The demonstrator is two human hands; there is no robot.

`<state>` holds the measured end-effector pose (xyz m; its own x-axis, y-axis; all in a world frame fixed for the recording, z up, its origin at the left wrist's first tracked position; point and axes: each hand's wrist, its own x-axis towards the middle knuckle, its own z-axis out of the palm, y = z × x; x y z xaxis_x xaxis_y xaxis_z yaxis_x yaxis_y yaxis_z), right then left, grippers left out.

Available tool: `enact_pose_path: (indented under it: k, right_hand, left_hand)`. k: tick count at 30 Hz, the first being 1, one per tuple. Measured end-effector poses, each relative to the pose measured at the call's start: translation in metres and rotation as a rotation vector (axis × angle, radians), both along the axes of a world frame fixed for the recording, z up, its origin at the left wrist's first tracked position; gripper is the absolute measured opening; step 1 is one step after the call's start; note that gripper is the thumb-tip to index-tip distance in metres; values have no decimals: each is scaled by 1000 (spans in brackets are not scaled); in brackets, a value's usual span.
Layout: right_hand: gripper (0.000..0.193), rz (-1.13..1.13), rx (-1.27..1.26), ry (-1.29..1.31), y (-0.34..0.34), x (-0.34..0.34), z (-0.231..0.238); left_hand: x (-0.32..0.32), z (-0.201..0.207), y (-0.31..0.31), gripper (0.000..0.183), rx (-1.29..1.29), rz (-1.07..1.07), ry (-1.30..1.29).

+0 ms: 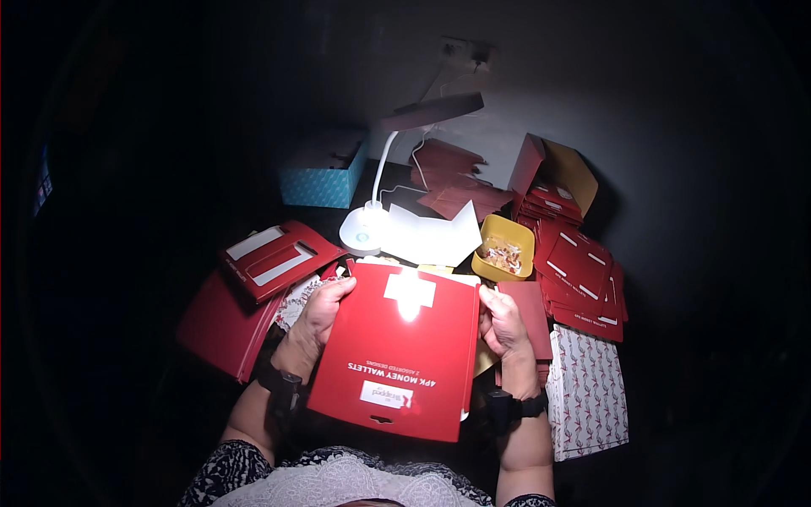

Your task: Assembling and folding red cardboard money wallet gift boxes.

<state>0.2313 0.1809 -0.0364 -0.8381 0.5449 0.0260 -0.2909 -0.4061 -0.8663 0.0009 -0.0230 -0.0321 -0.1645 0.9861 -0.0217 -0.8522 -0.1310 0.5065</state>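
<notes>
A flat red cardboard packet (397, 346) is held up in front of me, its printing upside down from where I look. It has a hang hole near its lower edge and a white cut-out near the top, where lamp light glares. My left hand (319, 313) grips its left edge, thumb on the front face. My right hand (505, 319) pinches the upper right edge. The fingers behind the packet are hidden. Pale card edges show past its top and right sides. A floral-printed card (297, 302) lies beside my left hand.
A white lamp (361, 230) stands behind the packet, by a white folded sheet (435, 237). To the left are red packets (283, 253) and a blue box (319, 184). At right are a yellow tub (504, 247), stacked red packets (579, 270) and patterned wallets (589, 393).
</notes>
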Motion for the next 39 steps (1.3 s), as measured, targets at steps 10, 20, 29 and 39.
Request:
enact_pose_path:
  k: [10, 20, 29, 39]
  right_hand:
    - [24, -218, 871, -62, 15, 3, -5]
    - [20, 1, 376, 127, 8, 7, 3]
    - [28, -421, 95, 86, 22, 6, -13]
    - [21, -643, 182, 1, 13, -9, -20]
  left_hand:
    - [-22, -4, 19, 35, -87, -106, -74]
    - [-26, -25, 25, 42, 85, -185, -215]
    - [21, -8, 0, 37, 56, 781, 987]
    - [47, 25, -24, 61, 408, 1098, 2020]
